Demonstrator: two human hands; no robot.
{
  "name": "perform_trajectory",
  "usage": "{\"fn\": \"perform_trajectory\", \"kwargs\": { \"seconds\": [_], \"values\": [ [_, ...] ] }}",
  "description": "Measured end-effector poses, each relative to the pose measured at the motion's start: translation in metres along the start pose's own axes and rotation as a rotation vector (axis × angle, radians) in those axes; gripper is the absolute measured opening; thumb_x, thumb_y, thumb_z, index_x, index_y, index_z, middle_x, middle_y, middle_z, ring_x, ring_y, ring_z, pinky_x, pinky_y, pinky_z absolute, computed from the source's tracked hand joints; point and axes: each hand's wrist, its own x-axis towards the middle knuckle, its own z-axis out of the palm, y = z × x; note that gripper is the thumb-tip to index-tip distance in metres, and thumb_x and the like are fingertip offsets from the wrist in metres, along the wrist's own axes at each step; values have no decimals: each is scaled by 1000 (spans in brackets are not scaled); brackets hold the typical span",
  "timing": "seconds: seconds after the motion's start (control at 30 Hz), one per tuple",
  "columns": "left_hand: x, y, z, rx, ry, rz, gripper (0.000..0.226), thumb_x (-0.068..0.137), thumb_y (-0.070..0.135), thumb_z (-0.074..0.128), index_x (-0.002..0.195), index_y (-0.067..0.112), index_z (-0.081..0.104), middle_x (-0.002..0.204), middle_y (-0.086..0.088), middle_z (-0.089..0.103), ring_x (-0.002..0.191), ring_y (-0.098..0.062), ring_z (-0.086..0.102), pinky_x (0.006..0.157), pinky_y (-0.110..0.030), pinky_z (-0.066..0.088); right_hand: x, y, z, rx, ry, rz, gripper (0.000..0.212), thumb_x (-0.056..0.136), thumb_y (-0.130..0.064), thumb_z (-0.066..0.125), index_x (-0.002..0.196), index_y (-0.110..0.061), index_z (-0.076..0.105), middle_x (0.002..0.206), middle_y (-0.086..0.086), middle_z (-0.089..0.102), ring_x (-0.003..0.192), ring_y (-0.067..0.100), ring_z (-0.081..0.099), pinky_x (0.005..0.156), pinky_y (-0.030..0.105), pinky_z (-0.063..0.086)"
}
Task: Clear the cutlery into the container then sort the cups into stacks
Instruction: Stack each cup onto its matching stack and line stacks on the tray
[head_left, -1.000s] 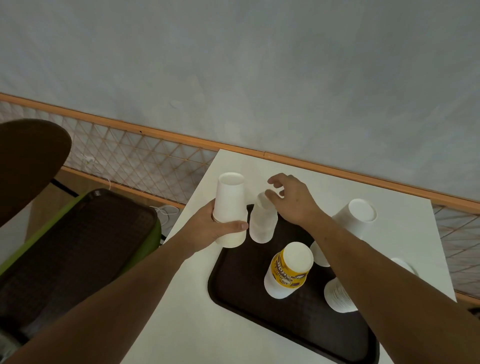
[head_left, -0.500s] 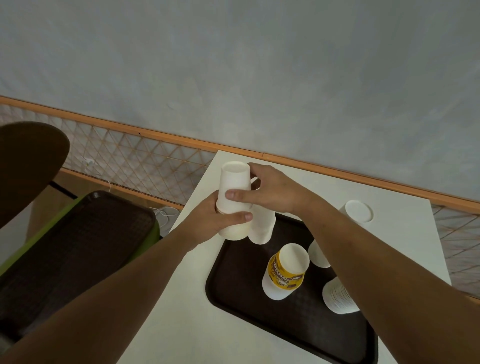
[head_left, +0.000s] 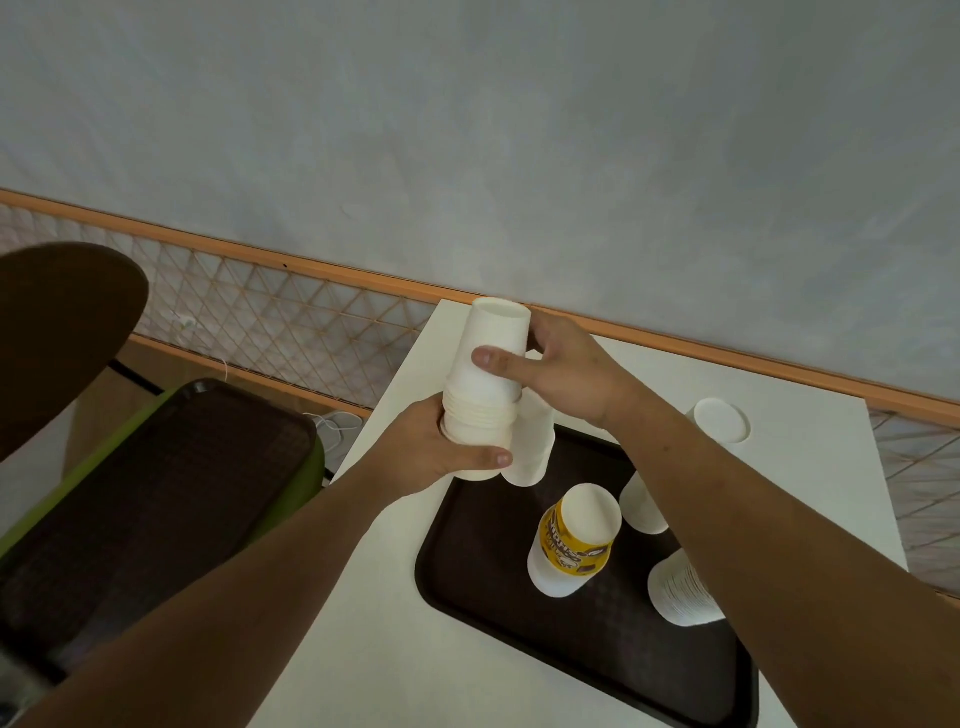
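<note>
The left hand (head_left: 447, 452) grips the lower part of a stack of white paper cups (head_left: 480, 421), its fingers and thumb curled round the bunched rims. The stack stands bottom up in the air, over the far left corner of the dark brown tray (head_left: 571, 654). The right hand (head_left: 569, 374) holds the top cup (head_left: 496, 338) of that stack. Its thumb lies across the cup's near side and its fingers wrap round the far side, so the cup sits between them, just above the left hand.

Just behind the held stack, a second white cup stack (head_left: 532, 452) stands on the tray. Further right on the tray are a yellow-banded cup (head_left: 576, 540), a plain white stack (head_left: 641, 506) and a ribbed white stack (head_left: 680, 595) partly hidden by the right forearm. One more white cup (head_left: 722, 421) stands on the white table (head_left: 363, 597) beyond the tray. To the left of the table, another dark tray (head_left: 156, 493) rests on a green support.
</note>
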Motion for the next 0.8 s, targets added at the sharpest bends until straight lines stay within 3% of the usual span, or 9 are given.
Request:
{"fn": "perform_trajectory", "kwargs": {
  "seconds": [0.2,0.33,0.4,0.47,0.57,0.8],
  "values": [
    [-3,-9,0,88,33,-51,68,68,41,93,127,33,60,115,12,69,110,-14,66,92,-36,61,4,-4,-12,256,114,17,47,82,-53,76,119,-25,68,113,-4,74,108,18,70,93,49,58],
    [-5,-16,-5,113,52,-74,74,61,52,94,125,33,62,114,11,71,109,-13,67,93,-41,61,4,-5,-21,340,238,14,43,83,-46,79,115,-20,68,111,1,75,106,20,71,91,50,59],
    [-8,-18,-7,126,78,-78,74,62,50,94,125,32,61,115,10,70,109,-14,66,92,-39,61,2,-4,-26,341,333,12,34,84,-45,78,111,-26,67,107,-5,74,101,12,71,90,44,60],
    [-9,-21,-11,120,117,-81,73,63,47,95,126,32,60,116,9,69,109,-16,66,90,-37,61,-1,0,-28,238,428,20,31,85,-48,77,109,-33,64,103,-13,71,95,3,68,86,31,59],
    [-12,-21,-15,67,150,-92,73,65,43,95,127,32,58,117,7,69,110,-16,66,90,-37,62,-5,15,-22,-1,446,40,52,84,-55,74,126,-27,59,109,-14,64,98,2,61,78,18,48],
    [-9,-14,-12,39,136,-71,69,69,40,92,128,35,56,118,8,68,111,-15,65,87,-32,61,-7,53,4,-213,398,93,63,83,-57,74,135,-29,53,123,-11,61,106,8,55,86,28,47]
  ]
}}
